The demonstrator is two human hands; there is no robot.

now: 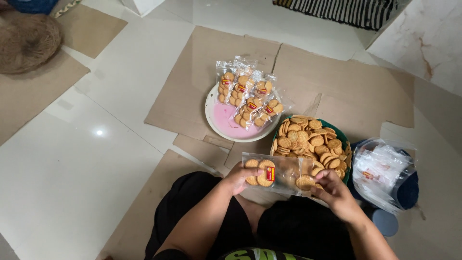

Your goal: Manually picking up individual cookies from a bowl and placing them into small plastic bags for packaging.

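both hands (pixel 238 177) (pixel 333 188) hold a clear biscuit packet (pixel 274 174) over the green bowl (pixel 342 136).

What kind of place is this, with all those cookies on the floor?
Probably a home floor used for packing snacks by hand. Flattened cardboard covers pale floor tiles, a green bowl holds loose biscuits, and a pink tray holds filled packets.

Just one view here: a head-worn camera looking nearly straight down at the floor from sitting height. The wearer's lap sits at 6 o'clock, the green bowl (pixel 342 137) of biscuits is close in just right of centre, and the pink plate (pixel 216 123) is toward 12.
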